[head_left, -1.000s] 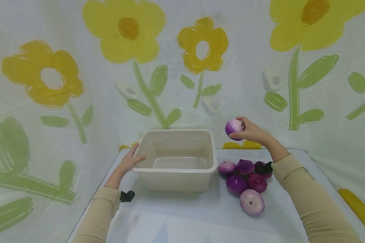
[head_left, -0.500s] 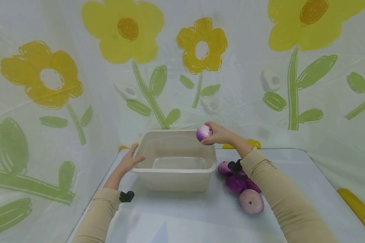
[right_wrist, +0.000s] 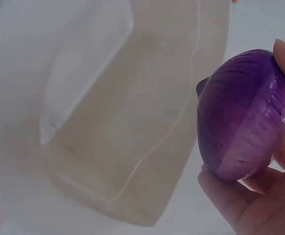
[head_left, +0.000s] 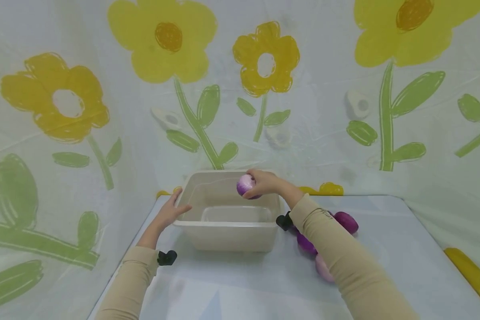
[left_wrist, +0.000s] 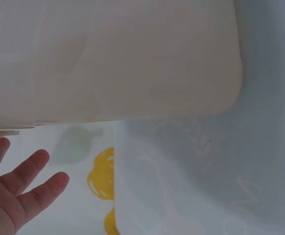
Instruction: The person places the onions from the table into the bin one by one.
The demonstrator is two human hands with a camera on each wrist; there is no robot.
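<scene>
A cream plastic tub (head_left: pixel 230 238) stands on the table. At its left rim rests my left hand (head_left: pixel 171 214), thumb reaching over the edge, fingers spread along the outside. In the left wrist view, the straight fingers (left_wrist: pixel 43 196) show beyond the tub's wall. My right hand (head_left: pixel 266 183) grips a purple and white onion (head_left: pixel 245 184) over the tub's right half. Seen from the right wrist, thumb and fingers clasp the onion (right_wrist: pixel 247 115), its pointed tip turned toward the tub's inside (right_wrist: pixel 118 117).
More purple onions lie on the table right of the tub, partly hidden by my right sleeve (head_left: pixel 336 253). One dark onion (head_left: pixel 346 222) shows beyond the sleeve, a pale one (head_left: pixel 324 268) in front. A flower-printed curtain (head_left: pixel 320 111) hangs behind the table.
My right hand has carried the onion leftward and slightly down, from above the onion pile to over the tub. The sleeve now covers much of the pile. My left hand has stayed put.
</scene>
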